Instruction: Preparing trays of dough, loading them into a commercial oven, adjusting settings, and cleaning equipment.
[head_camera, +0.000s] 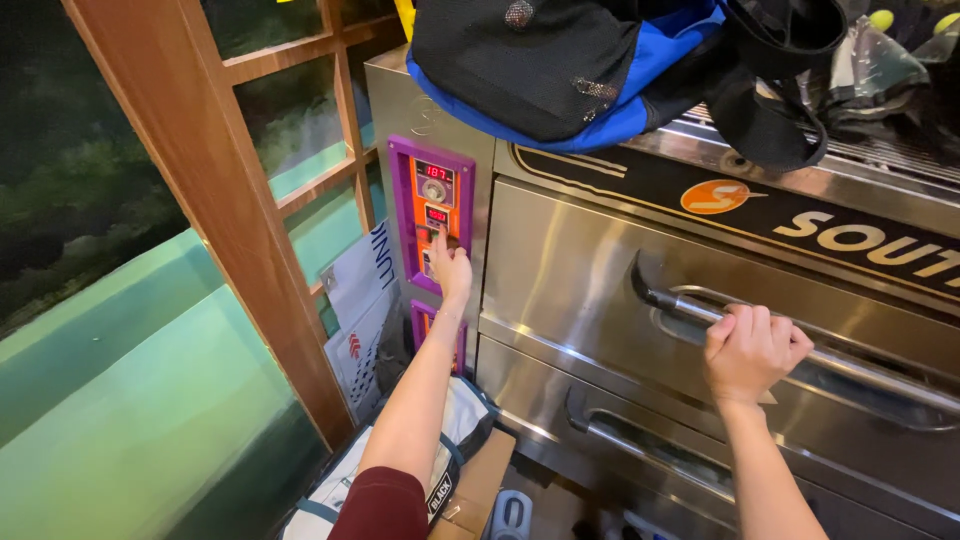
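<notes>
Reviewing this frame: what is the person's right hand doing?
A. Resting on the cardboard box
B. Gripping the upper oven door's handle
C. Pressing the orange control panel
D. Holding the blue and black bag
B: the right hand is curled around the metal handle of the upper oven door, while the left hand is on the orange control panel.
</notes>
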